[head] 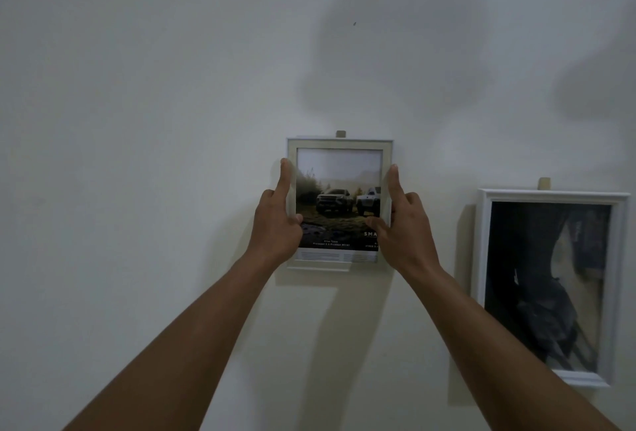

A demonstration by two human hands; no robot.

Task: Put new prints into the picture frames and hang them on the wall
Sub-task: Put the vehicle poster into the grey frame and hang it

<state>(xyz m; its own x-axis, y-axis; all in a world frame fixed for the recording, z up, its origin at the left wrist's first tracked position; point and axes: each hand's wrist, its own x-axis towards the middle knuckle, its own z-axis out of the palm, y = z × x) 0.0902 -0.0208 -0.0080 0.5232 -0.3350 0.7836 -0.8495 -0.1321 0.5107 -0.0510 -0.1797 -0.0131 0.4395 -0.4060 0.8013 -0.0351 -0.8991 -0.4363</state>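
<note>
A small pale picture frame (339, 143) with a print of two trucks in a misty field sits flat against the white wall (137, 120), just under a small hook (340, 134). My left hand (277, 224) grips its left edge, index finger stretched up along the side and thumb on the front. My right hand (401, 227) grips the right edge the same way. A larger white frame (550, 194) with a dark print hangs at the right from its own hook (544, 183).
A small dark nail or mark (354, 23) sits high on the wall above the small frame. Shadows of my head and arms fall on the wall at the upper right. Bare wall stretches to the left.
</note>
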